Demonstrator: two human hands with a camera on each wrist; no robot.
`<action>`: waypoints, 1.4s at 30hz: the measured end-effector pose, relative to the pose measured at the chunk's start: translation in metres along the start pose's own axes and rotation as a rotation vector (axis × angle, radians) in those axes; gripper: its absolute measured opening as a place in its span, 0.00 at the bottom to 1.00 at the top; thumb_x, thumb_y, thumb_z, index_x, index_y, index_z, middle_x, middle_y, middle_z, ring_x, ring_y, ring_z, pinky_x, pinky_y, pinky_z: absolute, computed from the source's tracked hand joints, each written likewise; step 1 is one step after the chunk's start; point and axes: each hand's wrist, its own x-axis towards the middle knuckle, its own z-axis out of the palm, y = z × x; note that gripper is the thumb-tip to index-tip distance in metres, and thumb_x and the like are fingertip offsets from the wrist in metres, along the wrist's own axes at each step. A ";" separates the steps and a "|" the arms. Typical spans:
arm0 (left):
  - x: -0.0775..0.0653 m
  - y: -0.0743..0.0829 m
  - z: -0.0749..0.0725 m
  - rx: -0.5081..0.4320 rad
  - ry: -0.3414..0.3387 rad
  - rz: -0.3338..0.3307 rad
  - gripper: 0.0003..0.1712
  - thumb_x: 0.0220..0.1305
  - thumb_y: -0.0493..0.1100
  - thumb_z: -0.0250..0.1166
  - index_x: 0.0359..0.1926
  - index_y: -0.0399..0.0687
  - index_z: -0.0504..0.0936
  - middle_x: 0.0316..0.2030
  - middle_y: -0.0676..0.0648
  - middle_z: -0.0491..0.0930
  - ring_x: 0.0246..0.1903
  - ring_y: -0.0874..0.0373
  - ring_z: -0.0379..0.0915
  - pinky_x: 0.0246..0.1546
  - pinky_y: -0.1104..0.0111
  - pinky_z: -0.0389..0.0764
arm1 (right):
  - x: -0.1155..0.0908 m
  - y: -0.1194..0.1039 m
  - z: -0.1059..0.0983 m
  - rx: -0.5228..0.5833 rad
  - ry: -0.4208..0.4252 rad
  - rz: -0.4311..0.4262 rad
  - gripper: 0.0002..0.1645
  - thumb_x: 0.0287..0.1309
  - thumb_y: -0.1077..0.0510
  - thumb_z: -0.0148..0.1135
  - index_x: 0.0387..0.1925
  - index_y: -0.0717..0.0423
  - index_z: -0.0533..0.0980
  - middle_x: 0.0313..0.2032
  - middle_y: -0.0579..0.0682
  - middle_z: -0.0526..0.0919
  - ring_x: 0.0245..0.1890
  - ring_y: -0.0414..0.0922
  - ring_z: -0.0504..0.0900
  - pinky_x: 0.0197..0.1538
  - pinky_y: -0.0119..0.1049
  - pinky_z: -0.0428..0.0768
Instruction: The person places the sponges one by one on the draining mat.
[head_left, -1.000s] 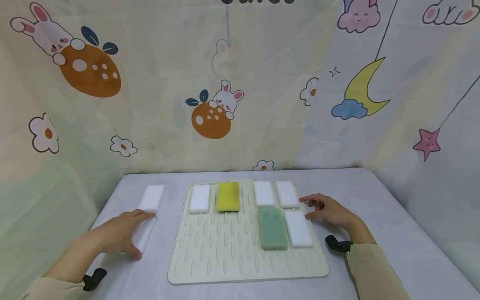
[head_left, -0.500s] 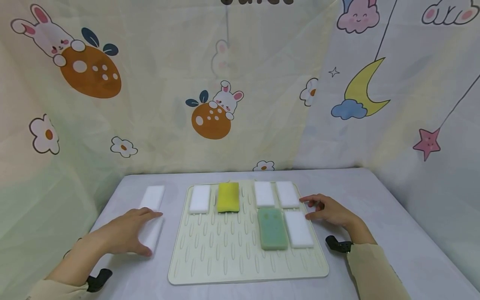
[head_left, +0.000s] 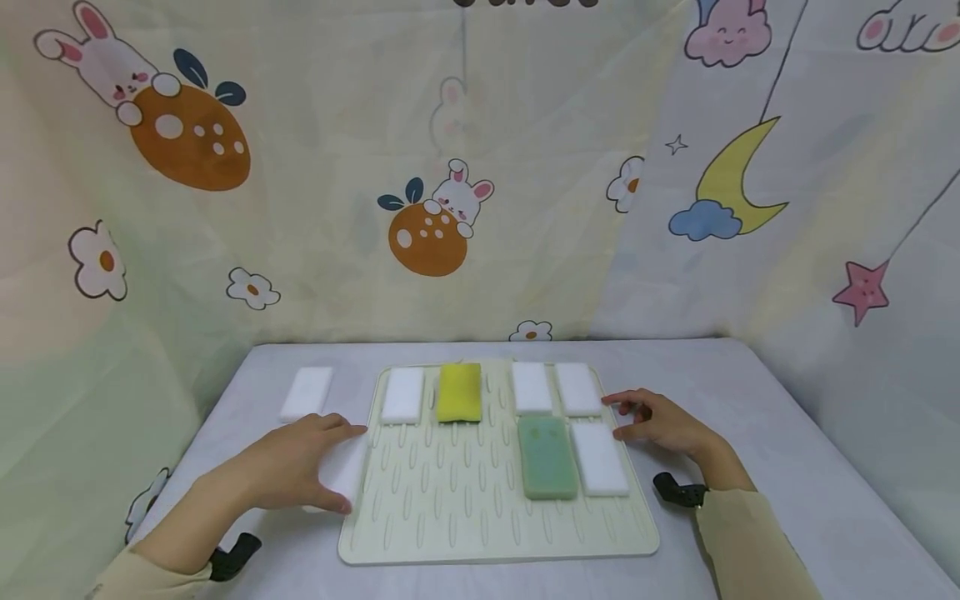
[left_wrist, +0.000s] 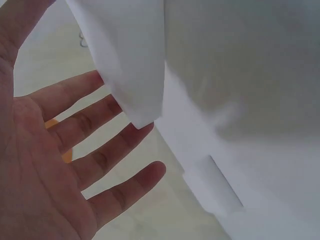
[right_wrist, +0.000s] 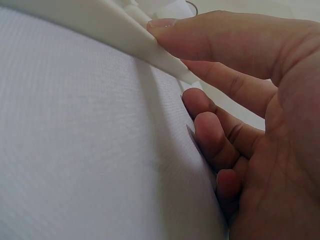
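My left hand (head_left: 288,471) holds a white sponge (head_left: 347,467) between thumb and fingers, at the left edge of the cream ridged drying mat (head_left: 420,521). In the left wrist view the fingertips lie along the sponge's (left_wrist: 132,55) edge, and its lower corner is above the table. Thumb and forefinger of my right hand (head_left: 663,425) touch the mat's right edge. The right wrist view shows the thumb against the mat's rim (right_wrist: 100,30), the remaining fingers bent by the cloth. On the mat lie a yellow sponge (head_left: 459,392), a green sponge (head_left: 547,458) and several white sponges (head_left: 599,458).
Another white sponge (head_left: 307,393) lies on the white tablecloth (head_left: 255,567), left of the mat. A printed curtain (head_left: 315,208) encloses the table at the back and sides. Black wrist straps (head_left: 678,490) are on both wrists.
My left hand has moved right with the white sponge, from beside the other loose sponge to the mat's left edge. The right hand stays at the mat's right edge. The view has shifted slightly.
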 end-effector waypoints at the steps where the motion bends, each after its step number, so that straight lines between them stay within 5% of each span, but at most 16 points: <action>1: 0.002 0.003 0.000 0.002 -0.003 0.004 0.58 0.37 0.72 0.81 0.69 0.53 0.77 0.61 0.49 0.79 0.58 0.48 0.76 0.57 0.48 0.80 | 0.000 0.000 0.000 0.001 0.002 0.005 0.36 0.54 0.49 0.79 0.64 0.50 0.78 0.50 0.55 0.75 0.40 0.45 0.69 0.43 0.33 0.70; 22: 0.030 0.034 0.020 0.019 -0.008 0.094 0.59 0.40 0.74 0.79 0.71 0.51 0.76 0.62 0.50 0.78 0.55 0.50 0.75 0.54 0.51 0.80 | -0.001 0.003 0.003 0.030 0.009 -0.001 0.37 0.54 0.51 0.78 0.65 0.52 0.78 0.51 0.55 0.75 0.40 0.44 0.68 0.42 0.33 0.69; 42: 0.039 0.046 0.029 0.041 -0.022 0.063 0.62 0.36 0.74 0.80 0.71 0.49 0.76 0.62 0.47 0.78 0.55 0.47 0.75 0.53 0.48 0.80 | 0.001 0.004 0.002 0.033 0.009 -0.026 0.37 0.54 0.52 0.79 0.65 0.52 0.78 0.50 0.56 0.75 0.38 0.43 0.68 0.41 0.32 0.69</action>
